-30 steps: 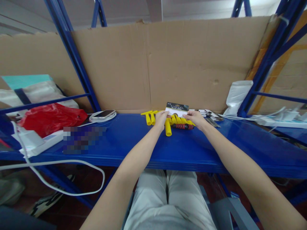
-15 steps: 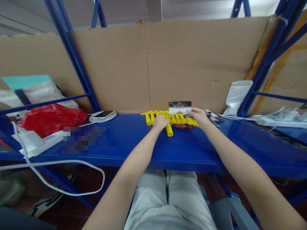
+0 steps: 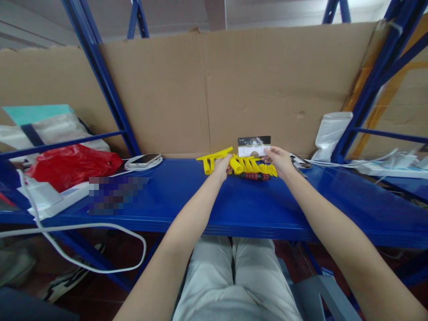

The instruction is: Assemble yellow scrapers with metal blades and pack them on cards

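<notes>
My left hand is closed on a yellow T-shaped piece, whose round open end points toward me. Between the fingers and thumb of my right hand is a black and white card, held upright near the cardboard. Several more yellow pieces lie in a row on the blue shelf, on both sides of my left hand. Just in front of the row lies a red and black handle.
At the left are a phone on a coiled white cable, a red plastic bag and a white power strip. A white pouch leans at the back right. Cardboard stands behind the shelf.
My left hand has lifted the yellow piece, turning its end up and back from the shelf. The card in my right hand has risen slightly and moved a little right.
</notes>
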`<state>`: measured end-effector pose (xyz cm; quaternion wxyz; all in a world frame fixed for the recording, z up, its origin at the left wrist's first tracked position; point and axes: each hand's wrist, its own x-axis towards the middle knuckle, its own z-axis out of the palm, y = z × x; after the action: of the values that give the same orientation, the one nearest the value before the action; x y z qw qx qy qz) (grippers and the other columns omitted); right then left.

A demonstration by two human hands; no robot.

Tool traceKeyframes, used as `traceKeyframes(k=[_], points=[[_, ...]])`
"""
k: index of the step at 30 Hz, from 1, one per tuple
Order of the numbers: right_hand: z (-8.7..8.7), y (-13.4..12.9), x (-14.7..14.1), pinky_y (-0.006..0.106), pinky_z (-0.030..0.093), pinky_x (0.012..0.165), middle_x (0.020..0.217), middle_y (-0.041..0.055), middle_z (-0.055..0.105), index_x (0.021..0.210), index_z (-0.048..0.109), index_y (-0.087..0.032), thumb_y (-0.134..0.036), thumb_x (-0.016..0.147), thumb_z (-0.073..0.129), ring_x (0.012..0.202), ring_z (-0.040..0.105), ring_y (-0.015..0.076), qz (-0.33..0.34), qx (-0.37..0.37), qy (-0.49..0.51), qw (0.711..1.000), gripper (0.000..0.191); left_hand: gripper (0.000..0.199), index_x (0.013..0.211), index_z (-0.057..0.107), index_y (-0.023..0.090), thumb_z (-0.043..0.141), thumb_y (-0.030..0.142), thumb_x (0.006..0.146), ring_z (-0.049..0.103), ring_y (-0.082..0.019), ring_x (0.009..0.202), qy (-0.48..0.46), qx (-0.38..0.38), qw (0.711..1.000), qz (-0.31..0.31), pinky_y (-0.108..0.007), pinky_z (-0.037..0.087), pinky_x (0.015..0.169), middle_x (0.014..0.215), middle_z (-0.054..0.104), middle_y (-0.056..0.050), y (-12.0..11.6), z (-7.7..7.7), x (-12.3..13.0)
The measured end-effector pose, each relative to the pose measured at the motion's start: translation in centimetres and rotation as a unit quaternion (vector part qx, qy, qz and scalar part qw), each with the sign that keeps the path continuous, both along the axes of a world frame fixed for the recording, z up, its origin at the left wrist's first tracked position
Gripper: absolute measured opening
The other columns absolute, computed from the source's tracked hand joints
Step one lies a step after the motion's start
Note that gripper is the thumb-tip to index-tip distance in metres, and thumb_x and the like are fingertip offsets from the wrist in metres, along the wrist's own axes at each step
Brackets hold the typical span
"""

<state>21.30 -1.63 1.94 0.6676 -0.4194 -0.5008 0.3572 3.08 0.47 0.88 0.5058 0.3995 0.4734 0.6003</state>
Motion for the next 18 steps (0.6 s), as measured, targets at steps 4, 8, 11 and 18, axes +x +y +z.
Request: traceKeyframes(k=[4,8,11,18], points=[[0.2,-0.2,0.1,0.019,0.041,0.049,0.058,-0.0033,0.062,0.071,0.063,-0.018,-0.024,0.071,0.069,0.047,0.052,0.0058,0.007,0.002,0.006,1.0,0.009,0.009,0.075,0.055,0.017,0.054,0.02,0.084,0.031,-0.003,0.029,-0.076,0.017,0.996,0.048,-0.015,0.026,0.035,0.038,0.033,0.01,0.2,0.4,-0.8],[0.3,-0.3,0.2,0.017,0.041,0.047,0.055,-0.0034,0.06,0.068,0.062,-0.017,-0.023,0.071,0.07,0.043,0.05,0.005,0.007,-0.012,-0.002,1.0,0.01,0.013,0.085,0.055,0.02,0.047,0.029,0.09,0.035,-0.005,0.032,-0.114,-0.017,0.987,0.108,-0.017,0.034,0.039,0.045,0.039,0.009,0.7,0.5,-1.3],[0.2,-0.3,0.0,0.017,0.042,0.045,0.054,-0.0034,0.06,0.067,0.062,-0.017,-0.024,0.069,0.072,0.042,0.049,0.0049,0.02,-0.013,-0.01,1.0,0.013,0.019,0.09,0.055,0.022,0.047,0.04,0.09,0.046,-0.007,0.038,-0.109,-0.029,0.985,0.134,-0.021,0.042,0.045,0.053,0.049,0.005,1.1,0.3,-1.4],[-0.5,-0.5,-1.3,0.02,0.048,0.047,0.06,-0.0012,0.065,0.066,0.064,-0.017,-0.027,0.063,0.078,0.044,0.053,0.0069,0.063,-0.01,-0.02,0.998,0.017,0.019,0.087,0.054,0.021,0.046,0.037,0.091,0.056,-0.009,0.046,-0.091,-0.018,0.992,0.084,-0.02,0.045,0.048,0.059,0.056,0.002,1.0,-0.2,-0.7]])
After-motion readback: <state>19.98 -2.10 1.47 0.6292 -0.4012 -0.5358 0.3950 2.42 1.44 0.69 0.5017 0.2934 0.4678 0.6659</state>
